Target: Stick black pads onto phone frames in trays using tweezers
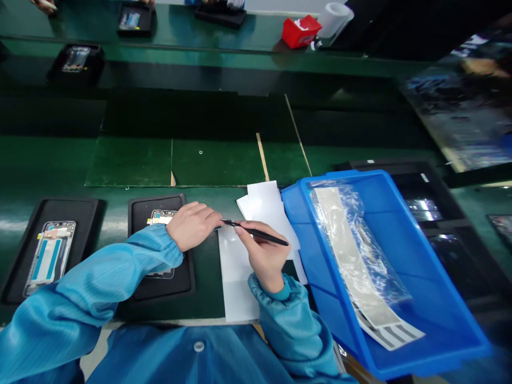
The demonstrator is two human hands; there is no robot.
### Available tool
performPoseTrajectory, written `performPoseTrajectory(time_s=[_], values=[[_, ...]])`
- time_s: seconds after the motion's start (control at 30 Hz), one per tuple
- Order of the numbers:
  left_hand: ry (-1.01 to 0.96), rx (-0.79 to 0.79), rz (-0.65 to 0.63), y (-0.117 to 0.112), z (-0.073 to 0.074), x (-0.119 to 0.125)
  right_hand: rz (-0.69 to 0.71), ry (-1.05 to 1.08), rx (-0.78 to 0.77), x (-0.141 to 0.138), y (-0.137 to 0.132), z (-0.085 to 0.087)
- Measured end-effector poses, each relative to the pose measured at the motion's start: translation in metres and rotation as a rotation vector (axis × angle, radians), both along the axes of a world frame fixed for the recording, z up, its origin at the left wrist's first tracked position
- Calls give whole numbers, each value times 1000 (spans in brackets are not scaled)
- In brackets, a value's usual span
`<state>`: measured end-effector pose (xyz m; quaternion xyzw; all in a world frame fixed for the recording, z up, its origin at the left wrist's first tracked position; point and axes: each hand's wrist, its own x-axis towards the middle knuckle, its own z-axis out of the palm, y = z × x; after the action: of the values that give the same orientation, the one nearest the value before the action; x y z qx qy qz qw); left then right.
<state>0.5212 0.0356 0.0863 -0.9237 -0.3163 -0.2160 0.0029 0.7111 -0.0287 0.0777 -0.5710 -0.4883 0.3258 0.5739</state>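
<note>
Green workbench (48, 160); second bench (180, 26) beyond;

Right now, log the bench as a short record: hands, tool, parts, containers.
right hand: holds black tweezers, tips pointing left
left hand: at the tweezer tips, above a phone frame; any held part too small to see
frame holder: black tray
next station: second phone frame in a second black tray
under right hand: white sheets
right side: blue plastic bin holding silver film strips and a clear plastic bag
</note>
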Motion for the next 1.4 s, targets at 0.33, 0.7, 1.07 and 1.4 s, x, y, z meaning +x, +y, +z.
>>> performPoseTrajectory(time_s=[0.33, 0.7, 1.07, 1.4], values=[[137, -65, 195, 4, 0, -10, -124, -20, 2, -1, -2, 10], [312, -526, 143, -99, 14, -122, 139, 270, -383, -54, -8, -10], [6, -463, 269, -126, -10, -110, 339, 62, -479, -124, 17, -10], [-146, -327, 594, -99, -30, -128, 372, -47, -431, -129, 23, -23]])
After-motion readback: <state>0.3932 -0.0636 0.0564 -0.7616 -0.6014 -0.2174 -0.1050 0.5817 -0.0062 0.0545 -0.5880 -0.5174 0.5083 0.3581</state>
